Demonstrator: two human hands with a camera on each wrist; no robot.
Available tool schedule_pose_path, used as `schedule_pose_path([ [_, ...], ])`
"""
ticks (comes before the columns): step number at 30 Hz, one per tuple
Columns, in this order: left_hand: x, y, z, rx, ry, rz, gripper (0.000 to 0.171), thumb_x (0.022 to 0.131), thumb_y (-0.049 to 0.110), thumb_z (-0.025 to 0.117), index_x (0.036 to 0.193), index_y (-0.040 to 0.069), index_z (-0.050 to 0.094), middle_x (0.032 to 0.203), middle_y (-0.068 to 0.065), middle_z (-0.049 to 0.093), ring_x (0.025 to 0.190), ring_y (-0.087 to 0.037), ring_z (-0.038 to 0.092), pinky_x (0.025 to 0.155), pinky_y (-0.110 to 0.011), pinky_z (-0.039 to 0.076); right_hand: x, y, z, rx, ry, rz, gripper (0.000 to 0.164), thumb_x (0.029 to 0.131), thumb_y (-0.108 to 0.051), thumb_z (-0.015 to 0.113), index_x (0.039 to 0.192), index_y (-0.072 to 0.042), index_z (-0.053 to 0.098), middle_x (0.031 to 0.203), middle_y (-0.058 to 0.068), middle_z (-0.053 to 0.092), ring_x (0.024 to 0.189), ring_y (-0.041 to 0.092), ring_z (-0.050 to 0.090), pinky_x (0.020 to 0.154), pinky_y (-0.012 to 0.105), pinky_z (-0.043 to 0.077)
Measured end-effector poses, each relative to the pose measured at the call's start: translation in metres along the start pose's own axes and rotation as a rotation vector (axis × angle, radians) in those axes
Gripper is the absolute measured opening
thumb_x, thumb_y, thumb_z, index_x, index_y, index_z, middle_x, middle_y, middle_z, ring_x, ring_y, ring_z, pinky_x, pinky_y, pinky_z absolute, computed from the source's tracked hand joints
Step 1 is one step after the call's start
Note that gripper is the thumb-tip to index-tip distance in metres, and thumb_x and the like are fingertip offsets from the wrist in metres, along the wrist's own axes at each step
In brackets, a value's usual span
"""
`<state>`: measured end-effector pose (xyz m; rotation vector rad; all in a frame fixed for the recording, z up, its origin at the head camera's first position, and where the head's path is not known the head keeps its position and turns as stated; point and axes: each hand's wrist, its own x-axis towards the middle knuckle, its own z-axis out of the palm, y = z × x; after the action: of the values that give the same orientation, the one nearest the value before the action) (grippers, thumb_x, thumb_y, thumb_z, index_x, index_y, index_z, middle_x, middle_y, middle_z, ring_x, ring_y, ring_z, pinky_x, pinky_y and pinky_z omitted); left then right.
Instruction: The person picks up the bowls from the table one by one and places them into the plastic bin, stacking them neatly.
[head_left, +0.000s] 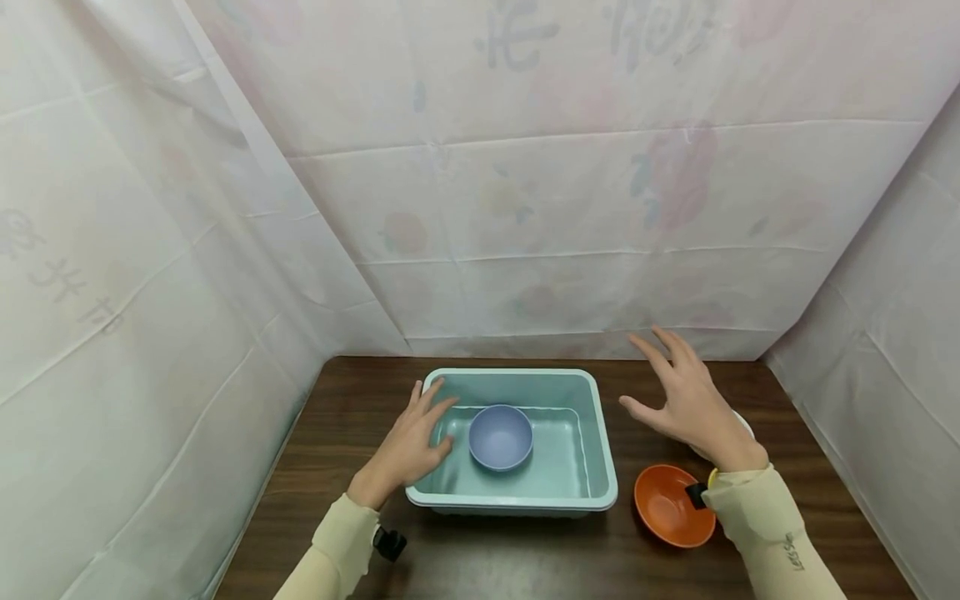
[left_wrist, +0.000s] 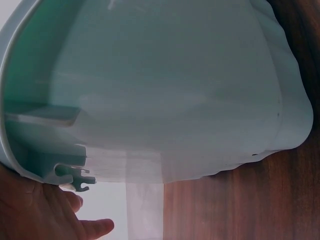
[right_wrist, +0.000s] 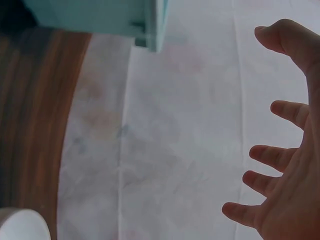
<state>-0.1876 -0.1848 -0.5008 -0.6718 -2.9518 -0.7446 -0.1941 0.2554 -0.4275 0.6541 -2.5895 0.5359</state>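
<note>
A pale teal plastic basin (head_left: 600, 483) stands on the table with a periwinkle-blue bowl (head_left: 501, 437) inside it, left of its middle. My left hand (head_left: 414, 437) is over the basin's left rim, fingers spread and holding nothing; in the left wrist view, the hand (left_wrist: 47, 215) is close beside the rim and the basin's outer wall (left_wrist: 175, 90) fills most of the picture. My right hand (head_left: 690, 404) hovers to the right of the basin with its fingers apart and nothing in them. Below it lies an orange bowl (head_left: 663, 504), partly covered by the right wrist's camera.
A white dish (head_left: 744, 422) is mostly hidden behind my right hand; a white rim (right_wrist: 24, 227) shows in the right wrist view. The dark wooden table (head_left: 360, 400) is bounded by pale printed sheets (head_left: 525, 208) at the back and both sides.
</note>
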Motion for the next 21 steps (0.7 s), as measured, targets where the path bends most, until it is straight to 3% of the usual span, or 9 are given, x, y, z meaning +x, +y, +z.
schedule_pose_path([
  [9, 0.000, 0.000, 0.001, -0.006, 0.004, 0.002, 0.060, 0.096, 0.026, 0.067, 0.152, 0.013, 0.051, 0.171, -0.015, 0.019, 0.157, -0.050, 0.002, 0.116, -0.070, 0.031, -0.026, 0.016, 0.005, -0.036, -0.102, 0.062, 0.104, 0.082, -0.043, 0.085, 0.165, -0.019, 0.026, 0.164, 0.030, 0.023, 0.146, 0.058, 0.025, 0.108, 0.080, 0.026],
  [16, 0.000, 0.001, 0.000, -0.004, -0.001, -0.002, 0.061, 0.096, 0.026, 0.067, 0.153, 0.012, 0.050, 0.171, -0.015, 0.019, 0.157, -0.050, 0.001, 0.116, -0.071, 0.030, -0.050, 0.023, 0.015, -0.030, -0.206, 0.097, 0.110, 0.080, -0.052, 0.084, 0.165, -0.015, 0.024, 0.162, 0.034, 0.023, 0.144, 0.062, 0.025, 0.107, 0.081, 0.026],
  [21, 0.000, 0.001, 0.000, -0.003, -0.014, -0.007, 0.061, 0.097, 0.028, 0.066, 0.154, 0.014, 0.048, 0.172, -0.014, 0.017, 0.157, -0.048, 0.000, 0.116, -0.072, 0.029, -0.067, 0.025, 0.023, -0.013, -0.283, 0.128, 0.118, 0.078, -0.058, 0.084, 0.167, -0.019, 0.018, 0.161, 0.036, 0.023, 0.143, 0.062, 0.026, 0.105, 0.082, 0.027],
])
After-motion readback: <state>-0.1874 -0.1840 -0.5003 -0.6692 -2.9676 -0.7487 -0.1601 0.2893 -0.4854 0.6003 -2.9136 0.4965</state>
